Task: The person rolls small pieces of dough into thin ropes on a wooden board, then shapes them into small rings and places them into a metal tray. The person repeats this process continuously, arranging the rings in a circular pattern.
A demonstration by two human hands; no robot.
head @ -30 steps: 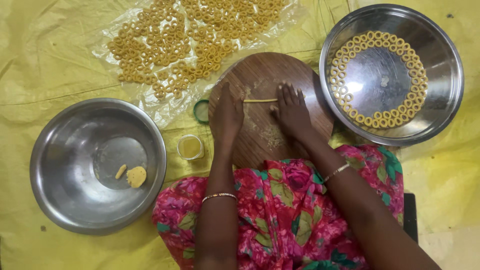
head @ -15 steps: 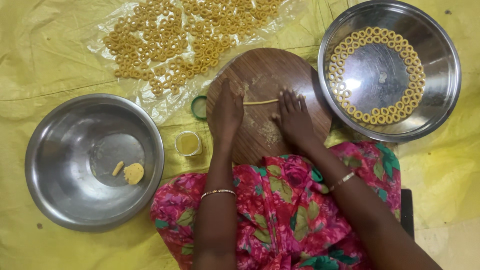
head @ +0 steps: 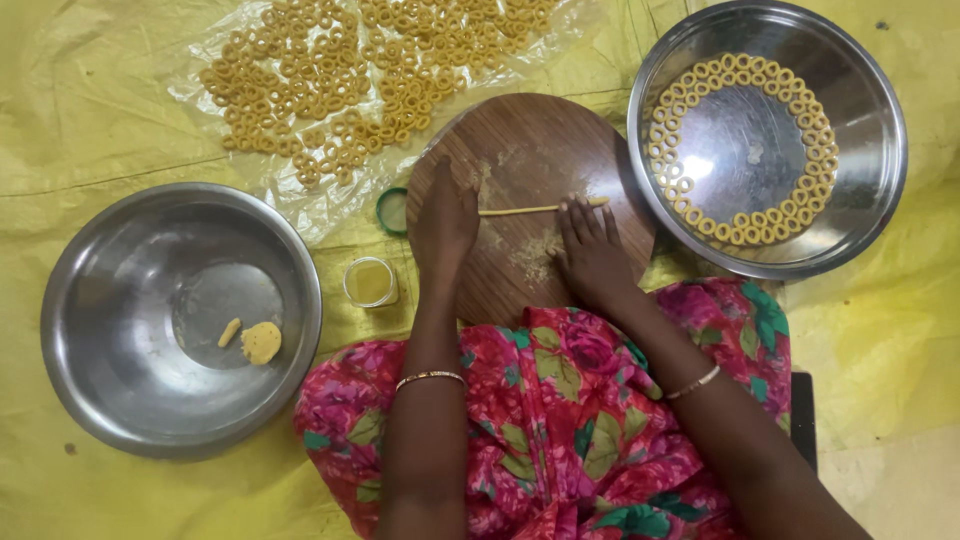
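A round wooden board [head: 530,140] lies in front of me with a thin yellow dough rope [head: 530,210] stretched across it. My left hand [head: 445,225] lies flat, palm down, on the rope's left end. Flat on the board too, my right hand [head: 592,250] has its fingertips at the rope's right part. Neither hand grips anything; the fingers are straight and close together.
A steel bowl [head: 90,300] at the left holds two small dough lumps [head: 260,342]. Another steel bowl [head: 870,150] at the right has dough rings [head: 735,235] set along its inner edge. Several rings [head: 340,70] lie on clear plastic beyond the board. A small open jar [head: 370,282] and green lid [head: 392,210] sit left of the board.
Both hands have slid back toward me on the board while rolling the rope, which now reaches further right beyond my right fingertips.
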